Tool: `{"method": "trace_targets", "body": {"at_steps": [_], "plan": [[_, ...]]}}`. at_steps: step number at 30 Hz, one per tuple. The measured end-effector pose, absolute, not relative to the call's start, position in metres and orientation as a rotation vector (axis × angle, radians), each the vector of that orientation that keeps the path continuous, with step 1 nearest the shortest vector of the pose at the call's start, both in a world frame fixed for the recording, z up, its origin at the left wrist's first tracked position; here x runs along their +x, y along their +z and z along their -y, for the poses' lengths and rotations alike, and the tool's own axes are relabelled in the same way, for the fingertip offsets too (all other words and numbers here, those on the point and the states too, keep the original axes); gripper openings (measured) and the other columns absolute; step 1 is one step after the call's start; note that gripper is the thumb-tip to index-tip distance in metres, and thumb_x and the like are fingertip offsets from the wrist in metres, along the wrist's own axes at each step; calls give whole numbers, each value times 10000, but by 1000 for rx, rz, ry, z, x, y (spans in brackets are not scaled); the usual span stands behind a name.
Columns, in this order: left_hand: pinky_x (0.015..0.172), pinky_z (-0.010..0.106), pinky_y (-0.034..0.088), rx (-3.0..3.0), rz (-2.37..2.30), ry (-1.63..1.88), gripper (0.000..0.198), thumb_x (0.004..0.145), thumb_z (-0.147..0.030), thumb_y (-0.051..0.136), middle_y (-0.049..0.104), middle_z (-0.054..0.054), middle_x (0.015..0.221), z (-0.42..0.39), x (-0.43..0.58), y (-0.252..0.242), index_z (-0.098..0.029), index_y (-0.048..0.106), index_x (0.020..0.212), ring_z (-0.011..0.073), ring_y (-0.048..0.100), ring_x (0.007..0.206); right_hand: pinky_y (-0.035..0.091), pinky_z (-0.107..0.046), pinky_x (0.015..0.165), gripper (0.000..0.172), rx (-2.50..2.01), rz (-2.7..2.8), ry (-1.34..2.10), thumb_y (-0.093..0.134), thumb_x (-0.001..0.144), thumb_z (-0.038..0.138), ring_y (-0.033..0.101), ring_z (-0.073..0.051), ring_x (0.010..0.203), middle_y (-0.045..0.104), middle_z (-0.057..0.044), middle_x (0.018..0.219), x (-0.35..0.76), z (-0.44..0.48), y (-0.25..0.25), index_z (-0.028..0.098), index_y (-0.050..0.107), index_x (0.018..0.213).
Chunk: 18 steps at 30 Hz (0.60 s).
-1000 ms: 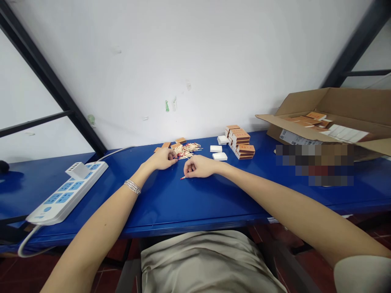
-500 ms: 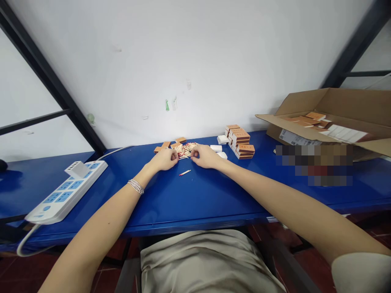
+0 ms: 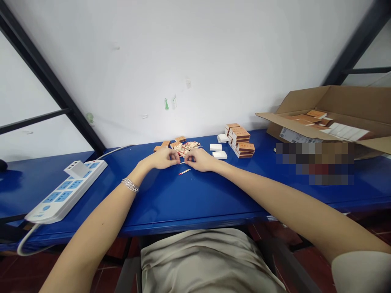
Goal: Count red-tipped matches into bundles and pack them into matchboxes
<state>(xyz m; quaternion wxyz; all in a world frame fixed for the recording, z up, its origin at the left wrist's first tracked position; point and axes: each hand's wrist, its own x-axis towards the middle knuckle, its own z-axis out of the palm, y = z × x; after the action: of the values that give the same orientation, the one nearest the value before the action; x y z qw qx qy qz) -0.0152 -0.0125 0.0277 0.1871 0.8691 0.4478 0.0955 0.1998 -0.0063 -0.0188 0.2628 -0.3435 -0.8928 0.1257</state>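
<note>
Near edge: my grey-clad lap fills the bottom centre of the frame; both bare forearms run up from the lower corners to meet at centre.
Table: I see a glossy blue tabletop (image 3: 189,199) spanning the frame at mid height.
Loose match: a single thin wooden matchstick with a red head (image 3: 184,171) lies flat on the blue surface just below centre, just beside both hands and, as far as I can tell, touched by neither.
Left hand: my left hand (image 3: 163,158), a silver bracelet (image 3: 130,185) on its wrist, is curled with fingertips pinched together; what it pinches is too small for me to tell.
Right hand: my right hand (image 3: 200,159) is likewise curled, fingertips meeting those of the left; I cannot tell its contents.
Match heap: a loose pile of red-tipped wooden matches (image 3: 187,147) sits just behind the hands.
Handling: I judge a match very light, stiff but easily snapped, and prone to roll; I would pinch it mid-shaft, away from the head.
Left side: a white-and-blue power strip (image 3: 65,191) rests at the frame's left.
Further back: small white inner trays (image 3: 217,150) and a stack of orange matchboxes (image 3: 240,140) stand right of centre.
Far right: an open brown cardboard carton (image 3: 332,118) holds more boxes.
</note>
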Motion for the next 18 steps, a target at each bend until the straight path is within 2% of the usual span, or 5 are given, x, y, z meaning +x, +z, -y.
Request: {"method": "trace_targets", "body": {"at_steps": [8, 14, 18], "plan": [[631, 248, 453, 2447, -1348, 294, 165, 778, -283, 614, 674, 16, 757, 8, -19, 25, -182, 705, 872, 134, 599, 674, 447, -227, 689, 141, -822, 2496, 604, 641, 792, 153, 614, -125, 696, 746, -19, 835, 206, 15, -2, 168, 762, 862], [669, 259, 480, 2431, -1308, 304, 172, 767, -269, 595, 706, 42, 818, 7, -19, 23, -163, 698, 855, 140, 617, 701, 441, -241, 677, 117, -1071, 2365, 400, 650, 764, 122, 623, -138, 684, 741, -25, 780, 210, 4, -11, 167, 749, 808], [667, 248, 476, 2436, -1310, 307, 161, 767, -268, 597, 702, 31, 802, 7, -19, 23, -169, 696, 845, 131, 614, 693, 448, -255, 696, 72, -1165, 2268, 345, 682, 789, 215, 648, -162, 749, 745, -35, 803, 204, -3, -22, 175, 741, 787]]}}
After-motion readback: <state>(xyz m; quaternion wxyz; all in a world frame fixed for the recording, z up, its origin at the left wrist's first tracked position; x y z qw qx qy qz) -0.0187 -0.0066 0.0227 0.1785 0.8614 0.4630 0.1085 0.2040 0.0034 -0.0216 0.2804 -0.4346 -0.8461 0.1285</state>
